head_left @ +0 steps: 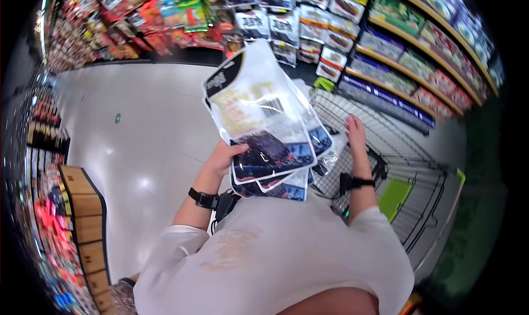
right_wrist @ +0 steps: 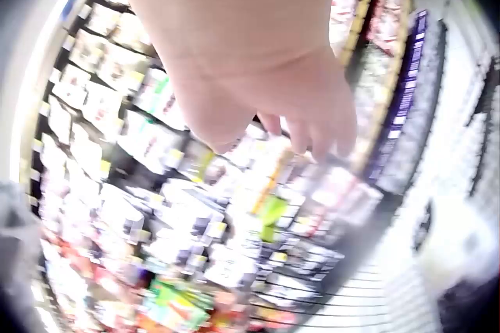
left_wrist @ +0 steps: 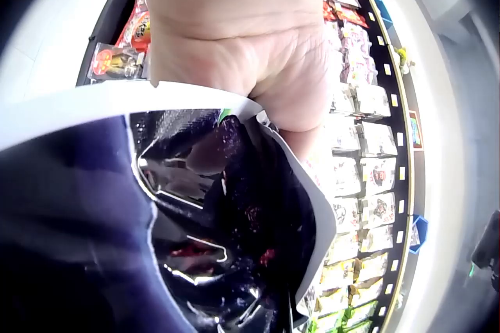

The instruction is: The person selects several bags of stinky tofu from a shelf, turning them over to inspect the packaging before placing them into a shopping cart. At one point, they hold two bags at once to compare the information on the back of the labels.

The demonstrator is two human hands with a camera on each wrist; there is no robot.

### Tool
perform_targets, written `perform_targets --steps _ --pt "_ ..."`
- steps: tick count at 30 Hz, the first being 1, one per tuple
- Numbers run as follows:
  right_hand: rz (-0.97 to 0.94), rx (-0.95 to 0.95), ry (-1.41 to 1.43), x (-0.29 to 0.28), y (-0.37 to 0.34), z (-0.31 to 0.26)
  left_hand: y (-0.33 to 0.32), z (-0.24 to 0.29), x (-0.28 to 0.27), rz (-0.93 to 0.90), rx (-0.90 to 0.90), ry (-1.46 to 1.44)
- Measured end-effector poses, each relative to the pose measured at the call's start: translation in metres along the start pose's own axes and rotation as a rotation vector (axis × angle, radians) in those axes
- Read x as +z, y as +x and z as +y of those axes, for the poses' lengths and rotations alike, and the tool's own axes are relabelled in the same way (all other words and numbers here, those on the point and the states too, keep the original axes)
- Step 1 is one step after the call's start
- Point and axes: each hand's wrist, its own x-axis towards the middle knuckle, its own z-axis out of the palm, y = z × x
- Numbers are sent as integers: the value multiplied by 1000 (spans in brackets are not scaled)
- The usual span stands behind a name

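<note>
White short-sleeved shirt (head_left: 292, 249), black wrist straps (head_left: 203, 199)

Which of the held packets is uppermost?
The packet under the thumb of the left hand; its face shows almost whole, the other packets only partly.

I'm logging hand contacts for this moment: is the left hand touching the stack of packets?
Touching. The head view shows it plainly: the left hand grips the packets at one edge, thumb over the front one.
</note>
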Motion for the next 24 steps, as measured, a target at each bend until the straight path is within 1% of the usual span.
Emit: perform_targets --steps 1,2,3,4,5,7,8,9,10,11,12,13,14,15,16,17,18,19,20,21,23,24 --pt "-154 -1 253 19 -33 -67 1 2 0 -10 1 8" --pt "-340 -42 392 30 -52 -104 3 6 4 -33 20 -5" --pt "-466 -104 377 41 -69 -138 2 7 7 -56 28 -26" --pt "-566 -340 148 51 -99 -176 8 0 -2 -81 -12 -29" --pt "-644 -511 24 63 -113 -187 9 1 -1 -84 6 -41" --pt "-443 -814 -560 77 -139 -219 12 2 3 -109 10 -5" --pt "-436 -823 -576 77 -140 -221 14 0 2 -142 32 17" --pt "-475 -640 -463 78 -140 -220 15 -1 3 -154 42 8" --pt "-510 -455 -351 79 -139 -217 13 -4 3 -164 58 -98" --pt "-509 -456 -368 77 -132 -209 11 -5 3 -170 67 -206" --pt "-613 -354 -114 70 -120 -193 16 -19 -8 -150 29 -208" --pt "-705 -244 142 60 -110 -178 16 -16 0 -286 149 -330" --pt "-715 -174 173 48 -105 -168 19 -18 -1 -283 167 -289" --pt "-712 -111 299 40 -105 -158 24 -20 -3 -282 184 -246" --pt "-706 -70 437 36 -109 -147 22 -11 5 -286 180 -260" --pt "-695 -28 575 32 -111 -137 18 1 13 -242 138 -91" --pt "-685 -22 566 27 -112 -129 15 12 21 -199 95 79" --pt "-633 -23 619 21 -113 -120 15 15 26 -205 86 67" --pt "-586 -25 673 15 -112 -113 15 17 29 -224 115 113" --pt "-579 -18 668 6 -110 -108 16 20 31 -243 143 160" --pt "-441 -110 553 -21 -105 -95 16 19 31 -233 121 161" --pt "-419 -115 580 -39 -100 -82 17 17 29 -228 114 113"
